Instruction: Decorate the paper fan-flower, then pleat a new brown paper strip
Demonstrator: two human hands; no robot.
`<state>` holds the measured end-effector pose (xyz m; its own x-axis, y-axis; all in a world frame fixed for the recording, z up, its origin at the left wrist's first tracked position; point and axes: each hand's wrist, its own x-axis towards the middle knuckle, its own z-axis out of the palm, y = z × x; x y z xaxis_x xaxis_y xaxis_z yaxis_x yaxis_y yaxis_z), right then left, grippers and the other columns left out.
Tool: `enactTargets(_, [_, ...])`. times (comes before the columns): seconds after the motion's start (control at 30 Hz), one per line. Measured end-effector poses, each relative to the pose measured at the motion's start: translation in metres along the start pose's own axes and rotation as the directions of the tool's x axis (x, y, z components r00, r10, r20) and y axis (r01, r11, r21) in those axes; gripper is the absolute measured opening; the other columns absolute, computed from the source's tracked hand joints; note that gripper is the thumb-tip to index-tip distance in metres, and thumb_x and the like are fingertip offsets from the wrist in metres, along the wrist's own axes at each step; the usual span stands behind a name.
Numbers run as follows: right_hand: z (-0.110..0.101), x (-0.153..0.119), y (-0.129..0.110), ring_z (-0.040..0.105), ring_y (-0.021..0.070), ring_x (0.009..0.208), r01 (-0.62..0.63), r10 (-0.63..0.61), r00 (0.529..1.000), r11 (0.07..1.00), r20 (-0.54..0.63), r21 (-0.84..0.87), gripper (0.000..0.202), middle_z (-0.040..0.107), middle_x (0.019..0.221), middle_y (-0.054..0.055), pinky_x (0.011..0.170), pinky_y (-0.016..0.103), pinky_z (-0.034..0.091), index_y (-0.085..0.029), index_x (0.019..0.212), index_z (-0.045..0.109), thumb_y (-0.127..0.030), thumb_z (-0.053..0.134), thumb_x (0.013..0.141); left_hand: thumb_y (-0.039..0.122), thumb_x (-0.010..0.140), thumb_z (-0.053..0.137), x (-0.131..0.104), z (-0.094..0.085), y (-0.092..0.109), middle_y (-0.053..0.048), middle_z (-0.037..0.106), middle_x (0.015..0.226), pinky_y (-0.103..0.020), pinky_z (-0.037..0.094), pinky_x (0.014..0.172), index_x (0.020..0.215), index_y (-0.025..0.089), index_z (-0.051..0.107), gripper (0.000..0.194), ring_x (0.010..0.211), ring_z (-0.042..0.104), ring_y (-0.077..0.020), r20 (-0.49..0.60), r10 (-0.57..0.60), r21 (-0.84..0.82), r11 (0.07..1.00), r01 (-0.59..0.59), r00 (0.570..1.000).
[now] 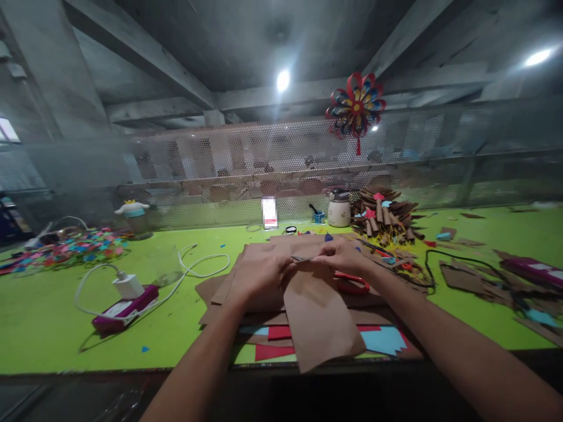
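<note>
A sheet of brown kraft paper point(323, 319) hangs from my fingers in the middle of the head view, its lower end curving toward the table's front edge. My left hand point(268, 275) is closed on its upper left edge. With fingertips pinched, my right hand point(341, 257) grips the upper right edge. Between the two hands that edge looks narrow and folded or curled; the exact shape is too blurred to tell. Red-handled scissors point(354, 283) lie just below my right hand, partly hidden. Underneath is a stack of brown paper point(255, 252), with red paper point(275, 352) and light-blue paper point(382, 340) showing at the front.
On the green table point(176, 346), a purple power strip point(125, 310) with a white charger point(128, 286) and cable lies left. Colourful paper stars point(88, 246) are heaped behind. A bottle point(339, 209) and rolled brown paper pieces point(382, 217) stand at the back right. Paper scraps point(472, 278) lie right.
</note>
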<state>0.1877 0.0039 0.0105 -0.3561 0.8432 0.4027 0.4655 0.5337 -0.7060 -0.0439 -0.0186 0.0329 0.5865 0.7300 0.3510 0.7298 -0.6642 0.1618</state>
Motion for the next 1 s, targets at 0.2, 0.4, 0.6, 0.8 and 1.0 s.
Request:
enactTargets(0.2, [-0.011, -0.001, -0.001, 0.04, 0.0067, 0.047, -0.052, 0.048, 0.998, 0.988, 0.034, 0.143, 0.038, 0.05, 0.052, -0.002, 0.044, 0.019, 0.029, -0.01, 0.069, 0.064, -0.047, 0.06, 0.072, 0.049, 0.088, 0.035, 0.014, 0.005, -0.01, -0.002, 0.061, 0.068, -0.022, 0.034, 0.06, 0.079, 0.021, 0.063, 0.041, 0.068, 0.051, -0.0148, 0.03, 0.026, -0.01, 1.0, -0.026, 0.999])
enactTargets(0.4, [-0.011, -0.002, 0.001, 0.039, 0.0061, 0.046, -0.071, 0.042, 0.992, 0.965, 0.121, 0.252, 0.04, 0.047, 0.051, -0.003, 0.044, 0.02, 0.027, -0.01, 0.066, 0.061, -0.05, 0.061, 0.072, 0.051, 0.086, 0.04, 0.012, 0.005, -0.017, 0.0, 0.059, 0.061, -0.021, 0.027, 0.05, 0.078, 0.02, 0.064, 0.04, 0.057, 0.047, -0.0117, 0.034, 0.013, -0.134, 0.991, -0.009, 0.999])
enactTargets(0.6, [-0.012, 0.001, 0.011, 0.046, 0.0083, 0.051, -0.108, 0.079, 0.993, 0.894, 0.083, 0.436, 0.043, 0.055, 0.061, 0.0, 0.049, 0.021, 0.036, -0.009, 0.084, 0.066, -0.051, 0.059, 0.074, 0.045, 0.088, 0.04, 0.013, -0.004, -0.009, 0.004, 0.049, 0.045, -0.019, 0.028, 0.046, 0.069, 0.016, 0.057, 0.039, 0.044, 0.042, -0.0082, 0.131, -0.029, -0.348, 0.935, 0.073, 0.991])
enactTargets(0.8, [-0.011, -0.003, -0.003, 0.06, 0.0134, 0.079, -0.073, -0.02, 0.99, 0.766, 0.137, 0.638, 0.046, 0.064, 0.094, 0.005, 0.073, 0.027, 0.047, -0.019, 0.114, 0.059, -0.033, 0.069, 0.071, 0.049, 0.086, 0.042, 0.011, -0.004, -0.006, 0.007, 0.038, 0.045, -0.018, 0.028, 0.04, 0.065, 0.016, 0.046, 0.039, 0.038, 0.035, -0.0057, 0.231, 0.036, -0.678, 0.722, 0.134, 0.972])
enactTargets(1.0, [0.0, -0.014, -0.03, 0.06, 0.0181, 0.077, -0.04, -0.152, 0.94, 0.84, 0.305, 0.542, 0.039, 0.066, 0.083, 0.008, 0.07, 0.03, 0.048, -0.013, 0.101, 0.066, -0.035, 0.069, 0.069, 0.049, 0.087, 0.04, 0.008, 0.007, 0.001, 0.003, 0.05, 0.059, -0.021, 0.04, 0.047, 0.089, 0.017, 0.059, 0.037, 0.047, 0.046, -0.0073, 0.355, 0.172, -0.751, 0.638, 0.171, 0.919])
